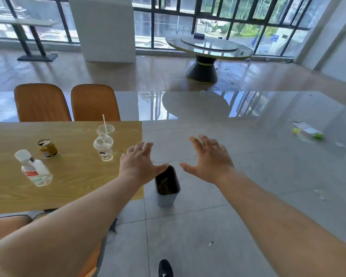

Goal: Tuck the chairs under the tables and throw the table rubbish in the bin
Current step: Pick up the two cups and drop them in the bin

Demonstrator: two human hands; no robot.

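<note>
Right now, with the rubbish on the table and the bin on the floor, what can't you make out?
All in the head view:
- Bin: contents are dark and unclear; the left hand covers part of the rim.
- Near chair: mostly hidden behind the left forearm and cut off by the frame's edge.
- Bottle label: too blurred to read.
- Floor litter at right: too small to identify.

Round marble bench (209,47) seen by windows (238,23); white pillar (103,29) left of it; black shoe (165,268) well in front, on floor.
</note>
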